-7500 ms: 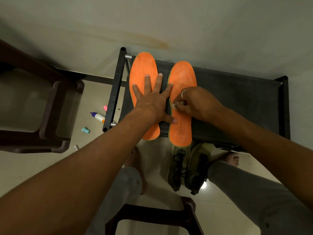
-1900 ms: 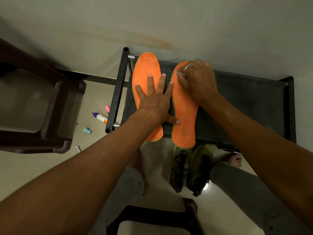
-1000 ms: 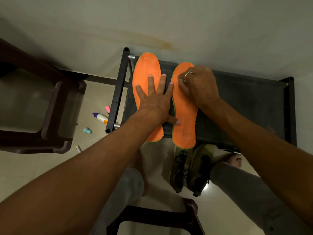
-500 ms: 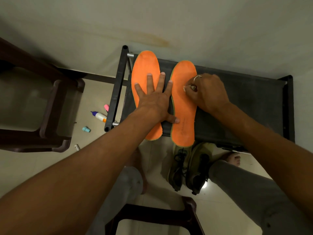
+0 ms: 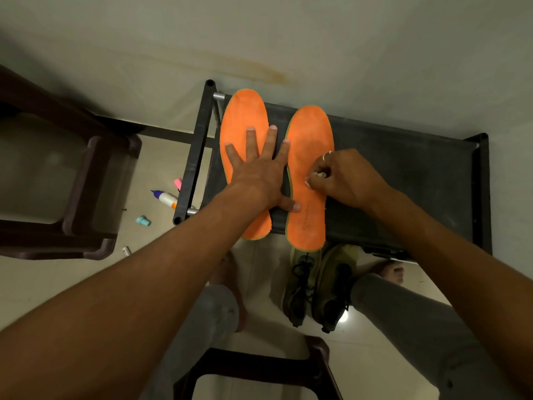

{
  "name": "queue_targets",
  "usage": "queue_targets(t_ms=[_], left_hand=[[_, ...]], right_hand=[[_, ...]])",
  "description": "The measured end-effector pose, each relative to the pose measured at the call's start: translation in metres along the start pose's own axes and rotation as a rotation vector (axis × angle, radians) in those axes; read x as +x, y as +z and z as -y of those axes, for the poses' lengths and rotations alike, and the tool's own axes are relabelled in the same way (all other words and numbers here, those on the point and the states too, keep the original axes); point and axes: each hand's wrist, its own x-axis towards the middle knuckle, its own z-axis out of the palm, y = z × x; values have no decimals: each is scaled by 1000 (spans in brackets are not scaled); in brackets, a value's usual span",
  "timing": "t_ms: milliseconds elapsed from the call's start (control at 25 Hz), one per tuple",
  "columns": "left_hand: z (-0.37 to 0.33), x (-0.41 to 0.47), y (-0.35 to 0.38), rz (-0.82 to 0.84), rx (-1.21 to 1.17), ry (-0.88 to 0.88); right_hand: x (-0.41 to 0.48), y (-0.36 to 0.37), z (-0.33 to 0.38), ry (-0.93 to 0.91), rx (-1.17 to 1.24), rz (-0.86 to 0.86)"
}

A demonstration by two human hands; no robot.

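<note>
Two orange insoles lie side by side on a black rack top [image 5: 409,168]. My left hand [image 5: 259,171] presses flat with spread fingers across the left insole [image 5: 242,116], its thumb reaching onto the right insole [image 5: 310,131]. My right hand [image 5: 343,177] rests on the middle of the right insole with fingers curled, pinching a small pale object [image 5: 318,175] against the surface. What that object is I cannot tell.
A pair of olive shoes [image 5: 314,287] stands on the floor below the rack, between my bare feet. A glue bottle [image 5: 165,197], a pink marker [image 5: 178,184], a teal cap [image 5: 143,220] lie on the floor at left. Dark brown plastic chairs [image 5: 86,194] stand left and near.
My right hand has slid down the right insole from its toe end towards the middle. My left hand stays pressed in place.
</note>
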Motion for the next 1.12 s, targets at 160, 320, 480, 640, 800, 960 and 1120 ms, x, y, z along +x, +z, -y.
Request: queue_targets(t_ms=[160, 320, 480, 640, 800, 960, 1120], left_hand=[[-1, 1, 0, 1, -3, 3], [0, 0, 0, 0, -1, 3], [-2, 1, -1, 6, -11, 5], [-1, 0, -1, 9, -6, 3], [-2, -1, -2, 6, -10, 8], [-2, -2, -2, -15, -29, 15], [-4, 0, -3, 26, 3, 24]], right_hand=[[3, -1, -4, 18, -206, -271], [6, -3, -1, -17, -96, -25], [5, -4, -4, -23, -283, -273], [8, -9, -1, 58, -121, 112], [-1, -4, -4, 34, -256, -226], [4, -8, -7, 35, -194, -146], [0, -5, -13, -10, -145, -169]])
